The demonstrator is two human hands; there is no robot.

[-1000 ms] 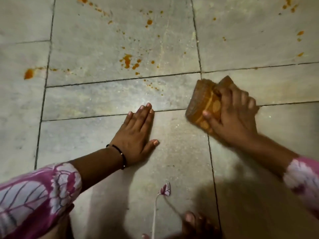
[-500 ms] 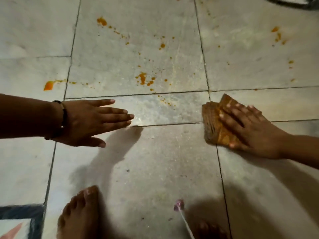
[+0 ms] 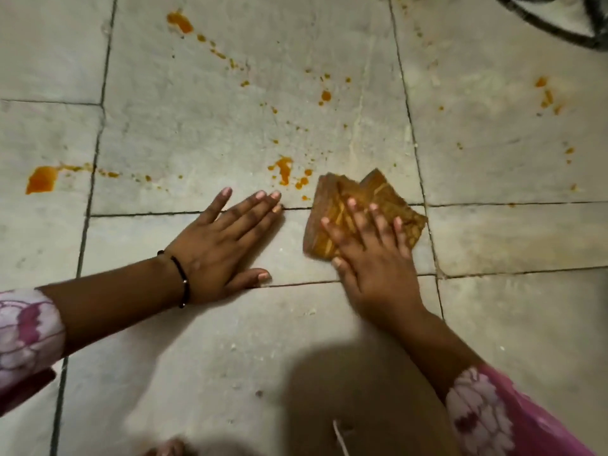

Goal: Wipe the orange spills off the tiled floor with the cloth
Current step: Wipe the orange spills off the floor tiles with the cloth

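The right hand presses flat on a folded brown cloth with its fingers straight and spread across the fabric, which is stained orange and lies on the tiled floor across a grout line. The left hand rests palm-down on the floor just beside the cloth, fingers straight and close together, the thumb held out to the side; it holds nothing. A thin black bracelet circles the left wrist, and pink floral sleeves cover both forearms. Just beyond the cloth's far left corner sits a cluster of orange spills, apart from the fabric but near it. A larger orange puddle lies well off to the left, with a trail of small drops running from it toward the middle. More drops are scattered across the far tile, and a few marks dot the tile on the far right. A dark curved object, only partly in view, crosses the top right corner.
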